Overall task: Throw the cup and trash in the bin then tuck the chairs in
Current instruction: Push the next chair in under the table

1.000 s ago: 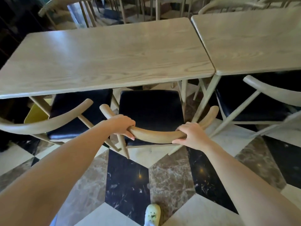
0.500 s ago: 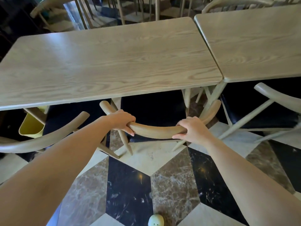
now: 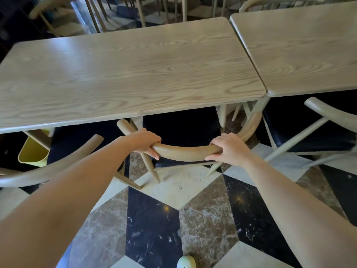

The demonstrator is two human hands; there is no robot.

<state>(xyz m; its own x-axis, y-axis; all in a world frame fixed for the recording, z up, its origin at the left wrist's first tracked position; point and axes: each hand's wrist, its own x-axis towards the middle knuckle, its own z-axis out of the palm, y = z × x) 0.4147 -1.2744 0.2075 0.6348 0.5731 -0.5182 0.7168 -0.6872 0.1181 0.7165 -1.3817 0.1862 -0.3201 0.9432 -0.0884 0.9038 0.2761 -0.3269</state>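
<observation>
Left hand (image 3: 144,142) and right hand (image 3: 229,149) both curled round the chair (image 3: 185,153) back; shove hard and its arms may strike the tabletop (image 3: 135,74).

Seat of chair (image 3: 185,154) hidden under table (image 3: 135,74); yellow bin (image 3: 32,153) partly hidden; shoe (image 3: 185,262) cut by bottom edge.

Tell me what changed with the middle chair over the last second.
The middle chair slid forward under the table; its black seat, open to view before, is now mostly hidden beneath the tabletop. The left hand and right hand kept gripping it throughout. The table stayed put.
</observation>
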